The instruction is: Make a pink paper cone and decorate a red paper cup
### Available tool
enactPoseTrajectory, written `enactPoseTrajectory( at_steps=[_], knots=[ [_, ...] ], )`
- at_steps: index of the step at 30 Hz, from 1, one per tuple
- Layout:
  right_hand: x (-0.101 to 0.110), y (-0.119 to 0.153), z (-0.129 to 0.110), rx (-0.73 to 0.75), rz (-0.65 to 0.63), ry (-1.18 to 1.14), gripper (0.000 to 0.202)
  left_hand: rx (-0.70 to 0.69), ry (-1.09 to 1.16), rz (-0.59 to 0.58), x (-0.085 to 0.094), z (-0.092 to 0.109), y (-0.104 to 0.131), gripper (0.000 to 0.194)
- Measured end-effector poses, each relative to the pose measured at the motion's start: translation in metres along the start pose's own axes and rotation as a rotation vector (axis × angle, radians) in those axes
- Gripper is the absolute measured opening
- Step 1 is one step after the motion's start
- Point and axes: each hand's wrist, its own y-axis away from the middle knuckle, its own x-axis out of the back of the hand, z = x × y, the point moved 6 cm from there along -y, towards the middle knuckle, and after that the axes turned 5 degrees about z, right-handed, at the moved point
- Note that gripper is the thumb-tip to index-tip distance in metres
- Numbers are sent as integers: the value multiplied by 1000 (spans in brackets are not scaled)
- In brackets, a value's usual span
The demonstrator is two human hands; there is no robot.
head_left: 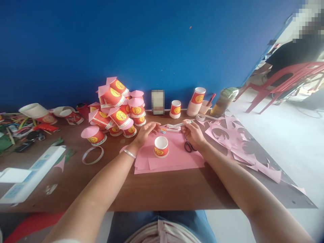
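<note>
A red and white paper cup (161, 147) with a yellow emblem stands upright, mouth up, on a stack of pink paper (177, 162). Beyond the cup, my left hand (147, 132) is held with its fingers stretched out and nothing in them. The fingers of my right hand (194, 132) are closed around a slim white pen (175, 125); its exact kind is hard to make out. Close to that hand lies a pair of black-handled scissors (188, 146), partly hidden by it. A small blue and white piece (163, 131) rests on the paper between my hands.
Paper cups with pink tops (118, 114) are piled at the left back. Another cup (175, 109), stacked cups (198, 97), a tape roll (200, 117) and a jar (224, 101) stand along the wall. Pink scraps (240, 148) lie right; a power strip (35, 172) lies left.
</note>
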Motion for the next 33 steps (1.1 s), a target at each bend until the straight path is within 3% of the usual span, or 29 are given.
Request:
enactPoseTrajectory(
  at_steps=[7,10,13,17,19,20,23,26,29,33],
  knots=[
    [-1,-1,12,-53,-24,-14,41,97,313,-144,0,7,-8,70],
    [2,-4,9,-16,11,-40,43,98,250,-267,5,20,-3,78],
    [4,-6,7,19,36,-66,46,76,114,-376,8,33,17,87],
    [3,-5,3,56,76,-69,47,116,-119,-447,-4,30,50,100],
    [1,-3,0,76,83,-42,47,113,-300,-363,-10,24,60,97],
    [0,-2,-2,86,78,-25,47,111,-360,-278,-11,23,62,84],
    [-4,2,-8,97,64,-1,46,102,-250,-72,-15,22,65,61],
    [-6,6,-9,48,73,-5,42,104,-4,4,-16,22,64,48],
    [-11,10,-6,-20,79,12,36,220,248,39,-15,12,61,52],
    [-27,25,1,-84,6,43,35,284,281,49,-14,-1,61,42]
  ],
)
